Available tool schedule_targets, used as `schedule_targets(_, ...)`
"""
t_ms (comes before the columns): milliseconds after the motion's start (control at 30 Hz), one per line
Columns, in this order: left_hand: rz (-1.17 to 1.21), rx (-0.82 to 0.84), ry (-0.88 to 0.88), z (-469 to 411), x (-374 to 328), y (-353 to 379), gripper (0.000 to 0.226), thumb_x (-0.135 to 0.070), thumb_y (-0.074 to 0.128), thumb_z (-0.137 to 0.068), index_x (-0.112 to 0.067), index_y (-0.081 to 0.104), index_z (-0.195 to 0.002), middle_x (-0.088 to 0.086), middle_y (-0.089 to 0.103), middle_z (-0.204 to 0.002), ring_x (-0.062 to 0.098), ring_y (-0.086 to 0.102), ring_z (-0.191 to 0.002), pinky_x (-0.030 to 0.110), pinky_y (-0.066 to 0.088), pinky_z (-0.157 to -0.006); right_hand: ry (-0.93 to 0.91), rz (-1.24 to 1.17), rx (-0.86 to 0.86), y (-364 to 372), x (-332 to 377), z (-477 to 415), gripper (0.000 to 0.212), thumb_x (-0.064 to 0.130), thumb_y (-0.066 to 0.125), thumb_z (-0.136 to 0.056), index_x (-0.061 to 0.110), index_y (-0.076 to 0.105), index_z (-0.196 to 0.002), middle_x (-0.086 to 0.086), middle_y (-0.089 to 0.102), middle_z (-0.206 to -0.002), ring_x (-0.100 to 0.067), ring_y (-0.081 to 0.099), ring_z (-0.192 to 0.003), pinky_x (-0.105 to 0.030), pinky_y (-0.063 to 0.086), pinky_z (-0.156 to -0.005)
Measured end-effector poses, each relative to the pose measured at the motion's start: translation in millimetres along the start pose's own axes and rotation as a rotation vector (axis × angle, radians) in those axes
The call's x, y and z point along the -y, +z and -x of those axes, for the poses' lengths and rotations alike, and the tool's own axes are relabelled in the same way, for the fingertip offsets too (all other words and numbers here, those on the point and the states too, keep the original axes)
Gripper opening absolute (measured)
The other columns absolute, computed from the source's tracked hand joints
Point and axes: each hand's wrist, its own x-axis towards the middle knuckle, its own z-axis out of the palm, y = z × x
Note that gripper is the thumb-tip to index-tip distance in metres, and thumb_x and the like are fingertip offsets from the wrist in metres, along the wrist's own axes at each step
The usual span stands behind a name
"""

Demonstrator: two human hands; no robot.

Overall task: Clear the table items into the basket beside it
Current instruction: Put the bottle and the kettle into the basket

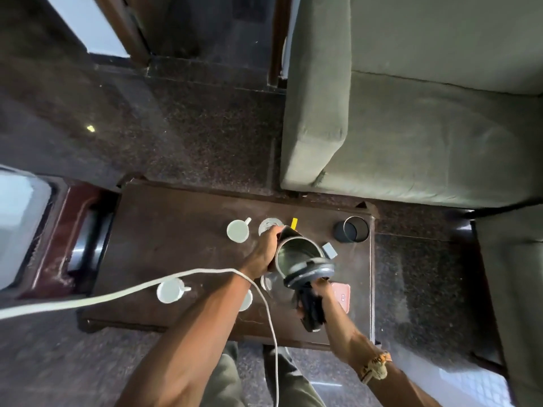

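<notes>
Kettle (296, 254) held tilted over table (176, 230), lid open. Left hand (264, 251) curls round its body; right hand (321, 289) clamps black handle. Not in basket yet; basket not clearly visible. Remaining on table: far mug (237, 231), near mug (170, 290), steel cup (352, 229), red case (342, 295). Likely early: most items uncleared.

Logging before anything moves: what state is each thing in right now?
Stainless steel electric kettle: tilted, lid open.
Left grip: holds the kettle's body.
Right grip: holds its black handle.
Far white ceramic mug: upright on the dark wooden table.
Near white ceramic mug: upright.
Round steel tumbler: upright.
White cable: draped over the left forearm.
</notes>
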Motion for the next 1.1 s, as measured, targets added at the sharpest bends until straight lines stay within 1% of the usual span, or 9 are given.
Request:
schedule_targets(100,0.091,-0.096,-0.130,-4,12,-1,0.048,-0.032,0.043,-0.093,-0.020,0.070,-0.055,-0.001,0.067,-0.061,0.011,0.062,-0.056,0.027,0.047,-0.060,0.010,0.043,0.018,-4,-4,-1,0.054,0.068,0.058,-0.076,0.016,0.068,-0.082,-0.013,0.064,-0.076,-0.025,0.053,-0.067,-0.029,0.041,-0.054)
schedule_targets(200,0.154,-0.116,-0.195,-6,25,-1,0.037,-0.031,0.045,-0.091,-0.016,0.067,-0.064,0.005,0.067,-0.069,0.015,0.061,-0.062,0.029,0.048,-0.065,-0.051,0.112,0.078,-10,-11,1,0.057,0.074,0.055,-0.079,0.017,0.057,-0.082,-0.010,0.053,-0.075,-0.024,0.043,-0.070,-0.037,0.038,-0.061)
schedule_targets(333,0.124,-0.072,-0.166,-5,35,-4,0.038,-0.030,0.048,-0.090,-0.001,0.069,-0.102,0.021,0.069,-0.102,0.027,0.061,-0.092,0.046,0.047,-0.096,-0.050,0.135,0.025,-13,-14,-1,0.056,0.062,0.048,-0.092,0.007,0.062,-0.093,-0.011,0.060,-0.074,-0.028,0.051,-0.071,-0.036,0.044,-0.061)
schedule_targets(400,0.141,-0.042,-0.172,-5,37,-5,0.041,-0.030,0.050,-0.092,0.001,0.069,-0.112,0.022,0.069,-0.113,0.028,0.062,-0.098,0.046,0.044,-0.103,-0.066,0.151,0.034,-12,-12,-2,0.065,0.063,0.046,-0.092,-0.001,0.057,-0.094,-0.015,0.055,-0.073,-0.029,0.048,-0.070,-0.040,0.041,-0.063)
schedule_targets(567,0.138,-0.050,-0.133,-10,46,-13,0.028,-0.029,0.054,-0.090,-0.020,0.080,-0.086,0.005,0.077,-0.096,0.015,0.070,-0.087,0.031,0.053,-0.083,-0.084,0.184,0.005,-8,-2,-10,0.057,0.057,0.050,-0.094,0.001,0.063,-0.090,-0.017,0.058,-0.072,-0.031,0.051,-0.070,-0.041,0.043,-0.064)
schedule_targets(700,0.140,-0.033,-0.108,-13,51,-17,0.027,-0.032,0.054,-0.091,-0.024,0.079,-0.083,0.002,0.076,-0.094,0.016,0.068,-0.089,0.035,0.050,-0.087,-0.099,0.206,0.056,-6,7,-17,0.069,0.062,0.046,-0.087,-0.006,0.054,-0.083,-0.015,0.054,-0.065,-0.026,0.046,-0.064,-0.040,0.036,-0.062)
schedule_targets(900,0.157,-0.044,-0.131,-22,61,-22,0.029,-0.036,0.053,-0.091,-0.025,0.077,-0.080,0.002,0.075,-0.092,0.018,0.067,-0.090,0.038,0.051,-0.087,0.008,0.178,0.039,-1,19,-28,0.079,0.073,0.048,-0.070,-0.002,0.061,-0.092,-0.014,0.056,-0.074,-0.026,0.049,-0.071,-0.043,0.038,-0.070)
schedule_targets(1033,0.173,-0.044,-0.201,-27,69,-25,0.034,-0.042,0.052,-0.089,-0.026,0.076,-0.071,-0.002,0.074,-0.082,0.010,0.067,-0.073,0.022,0.049,-0.059,0.086,0.156,0.014,2,24,-38,0.071,0.075,0.053,-0.064,0.010,0.067,-0.089,-0.010,0.063,-0.079,-0.025,0.053,-0.076,-0.043,0.041,-0.075)
schedule_targets(1100,0.181,-0.043,-0.244,-30,72,-25,0.036,-0.045,0.051,-0.086,-0.027,0.076,-0.067,-0.003,0.074,-0.079,0.011,0.067,-0.072,0.021,0.048,-0.057,0.104,0.171,0.013,3,25,-43,0.063,0.074,0.053,-0.067,0.014,0.067,-0.081,-0.008,0.063,-0.077,-0.023,0.053,-0.074,-0.040,0.041,-0.073)
